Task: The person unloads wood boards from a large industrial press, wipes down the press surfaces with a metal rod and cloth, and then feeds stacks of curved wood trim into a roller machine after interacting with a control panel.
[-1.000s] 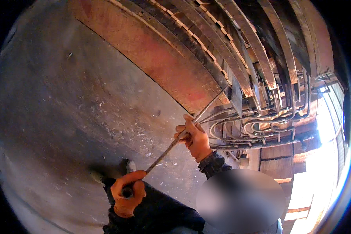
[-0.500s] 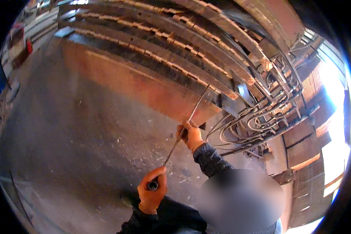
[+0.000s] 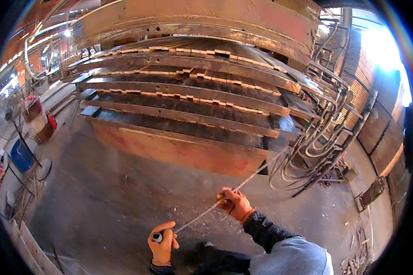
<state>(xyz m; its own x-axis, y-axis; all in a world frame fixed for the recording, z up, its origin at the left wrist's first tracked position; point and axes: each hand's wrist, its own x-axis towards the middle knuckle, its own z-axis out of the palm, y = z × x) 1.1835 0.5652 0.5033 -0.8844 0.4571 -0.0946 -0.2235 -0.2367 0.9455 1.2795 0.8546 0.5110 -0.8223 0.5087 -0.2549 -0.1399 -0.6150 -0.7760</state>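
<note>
A long, thin metal rod (image 3: 202, 214) slants up and right across the front of a stacked press, its far tip blurred near the hoses. My right hand (image 3: 235, 204), in an orange glove, is closed around the rod's middle. At the near end, my orange-gloved left hand (image 3: 162, 245) is closed, with a dark round tube end (image 3: 157, 237) poking out of its grip. Whether that tube is part of the rod is hidden by the fingers. The press has several dark metal plates (image 3: 179, 117) with thin wooden strips (image 3: 202, 98) lying between them.
Bent hoses and pipes (image 3: 303, 156) crowd the press's right side. Its rust-red base (image 3: 179, 153) stands on a concrete floor (image 3: 101, 197) strewn with small scraps. A blue drum (image 3: 21, 155) is far left. Light grey cloth (image 3: 291, 259) shows at the lower edge.
The view has tilted up, showing more of the press. The rod now lies flatter, its far tip swung rightward from the plates toward the hoses. Both hands keep their grip.
</note>
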